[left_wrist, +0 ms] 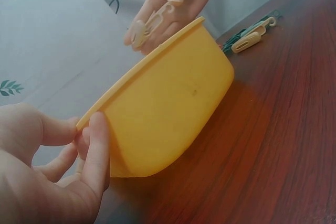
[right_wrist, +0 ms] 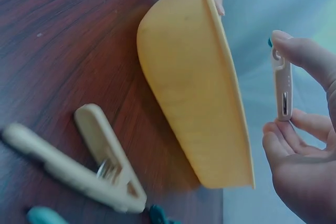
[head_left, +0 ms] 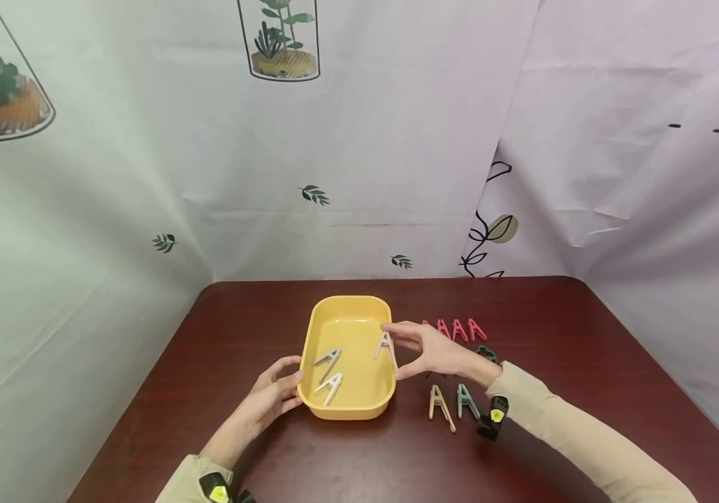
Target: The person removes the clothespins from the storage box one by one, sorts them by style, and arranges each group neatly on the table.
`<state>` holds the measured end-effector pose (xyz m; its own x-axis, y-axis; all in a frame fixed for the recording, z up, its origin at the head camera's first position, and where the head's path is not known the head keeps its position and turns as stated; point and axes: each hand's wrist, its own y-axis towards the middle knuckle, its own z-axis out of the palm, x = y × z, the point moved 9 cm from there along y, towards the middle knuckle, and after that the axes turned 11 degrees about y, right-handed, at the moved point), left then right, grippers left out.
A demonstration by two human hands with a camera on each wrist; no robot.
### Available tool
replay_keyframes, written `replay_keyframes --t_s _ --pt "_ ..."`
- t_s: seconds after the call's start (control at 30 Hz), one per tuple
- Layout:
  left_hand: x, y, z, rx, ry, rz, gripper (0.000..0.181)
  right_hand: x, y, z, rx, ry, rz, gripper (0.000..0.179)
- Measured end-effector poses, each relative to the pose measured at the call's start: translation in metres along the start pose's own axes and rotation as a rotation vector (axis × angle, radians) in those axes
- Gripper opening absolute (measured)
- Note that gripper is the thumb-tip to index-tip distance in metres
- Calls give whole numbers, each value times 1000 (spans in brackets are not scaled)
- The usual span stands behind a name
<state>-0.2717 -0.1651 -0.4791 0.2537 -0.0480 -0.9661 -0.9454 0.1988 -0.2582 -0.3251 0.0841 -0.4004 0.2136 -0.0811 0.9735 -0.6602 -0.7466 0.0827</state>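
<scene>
A yellow plastic basin stands on the table, with two pale clothespins lying in its left part. My left hand holds the basin's left rim between thumb and fingers, as the left wrist view shows. My right hand pinches a whitish clothespin by its ends, between thumb and fingertips. In the head view this clothespin is over the basin's right side; both wrist views show it above the rim.
On the dark red table, right of the basin, lie a beige clothespin and a light green clothespin. Several pink clothespins form a row behind my right hand. Dark green pieces are partly covered by the right wrist.
</scene>
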Motion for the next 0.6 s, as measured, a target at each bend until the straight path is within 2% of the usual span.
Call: replay_keyframes --t_s 0.13,0.6 --pt "0 0 0 -4 2 -3 44 -2 -10 -6 -4 -9 -29 86" --pt "-1 -1 0 -14 5 -12 42 -4 -37 -12 8 -28 -40 80"
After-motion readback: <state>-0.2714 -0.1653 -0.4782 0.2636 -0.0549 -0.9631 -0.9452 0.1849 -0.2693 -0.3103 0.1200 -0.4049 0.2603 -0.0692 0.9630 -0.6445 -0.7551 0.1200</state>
